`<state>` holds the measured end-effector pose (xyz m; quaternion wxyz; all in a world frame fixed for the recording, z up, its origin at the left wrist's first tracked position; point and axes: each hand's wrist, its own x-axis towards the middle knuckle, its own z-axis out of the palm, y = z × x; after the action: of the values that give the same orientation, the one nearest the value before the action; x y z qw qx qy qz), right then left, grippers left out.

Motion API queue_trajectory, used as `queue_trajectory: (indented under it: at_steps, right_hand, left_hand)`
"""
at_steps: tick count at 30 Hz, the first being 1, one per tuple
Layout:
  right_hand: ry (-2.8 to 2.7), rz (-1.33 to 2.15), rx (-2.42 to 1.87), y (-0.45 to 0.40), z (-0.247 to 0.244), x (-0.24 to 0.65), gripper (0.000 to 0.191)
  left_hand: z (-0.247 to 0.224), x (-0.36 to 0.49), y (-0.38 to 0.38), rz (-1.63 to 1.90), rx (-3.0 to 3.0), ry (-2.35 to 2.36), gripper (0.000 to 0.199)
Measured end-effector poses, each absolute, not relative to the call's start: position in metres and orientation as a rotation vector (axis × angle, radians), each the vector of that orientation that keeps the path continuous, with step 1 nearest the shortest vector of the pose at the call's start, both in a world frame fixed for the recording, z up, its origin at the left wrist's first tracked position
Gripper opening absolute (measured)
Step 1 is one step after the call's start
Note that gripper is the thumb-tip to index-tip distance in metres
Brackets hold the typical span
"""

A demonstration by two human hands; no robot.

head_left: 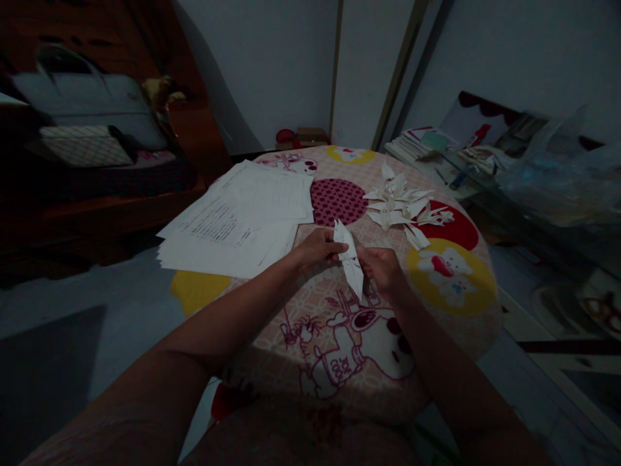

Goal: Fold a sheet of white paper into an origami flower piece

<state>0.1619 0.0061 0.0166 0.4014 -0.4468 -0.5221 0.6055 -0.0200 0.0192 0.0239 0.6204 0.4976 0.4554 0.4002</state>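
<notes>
A folded white paper piece [350,264], long and pointed at both ends, is held over the patterned tablecloth [286,362]. My left hand [317,249] pinches its left edge, thumb on top. On its right side, the fingers of my right hand [383,268] close on the other edge. Beyond my right hand lies a cluster of similar folded white paper pieces [395,204], several of them with pointed tips. To the left of my hands is a spread stack of printed paper sheets [228,220].
At right a glass-topped cabinet [528,233] carries a clear plastic bag [548,175] and piled papers [414,144]. At left a wooden bench [194,142] holds a pale handbag [107,103] and a quilted purse [87,144]. Small boxes [312,136] stand behind the round table.
</notes>
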Motion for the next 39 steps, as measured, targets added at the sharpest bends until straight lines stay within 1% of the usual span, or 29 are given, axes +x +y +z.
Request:
queue_trajectory:
  at_steps: [3, 7, 15, 19, 25, 28, 34, 39]
  right_hand:
    - [-1.259, 1.560, -1.117, 0.007, 0.017, 0.162, 0.047]
    - [-1.343, 1.607, -1.082, 0.008, 0.014, 0.164, 0.038]
    - [-1.325, 1.466, -1.154, 0.006, 0.014, 0.163, 0.028]
    - [-1.344, 1.419, -1.159, 0.006, 0.014, 0.164, 0.028]
    - [-1.395, 1.506, -1.114, 0.007, 0.012, 0.164, 0.034]
    - [-1.348, 1.445, -1.112, 0.007, 0.011, 0.163, 0.031]
    - [-1.254, 1.337, -1.146, 0.007, 0.007, 0.161, 0.032]
    - [-1.214, 1.358, -1.126, 0.008, 0.008, 0.158, 0.033]
  left_hand:
    - [0.024, -0.021, 0.020, 0.926, 1.144, 1.038, 0.017]
    - [0.024, -0.020, 0.019, 0.908, 1.170, 1.013, 0.014]
    - [0.022, -0.016, 0.018, 0.845, 1.252, 0.939, 0.014]
    - [0.020, -0.017, 0.020, 0.844, 1.266, 0.897, 0.016]
    - [0.020, -0.021, 0.020, 0.815, 1.296, 0.875, 0.016]
    - [0.021, -0.019, 0.017, 0.833, 1.271, 0.919, 0.018]
    - [0.024, -0.014, 0.014, 0.776, 1.265, 0.975, 0.027]
    - [0.024, -0.012, 0.013, 0.824, 1.321, 1.021, 0.033]
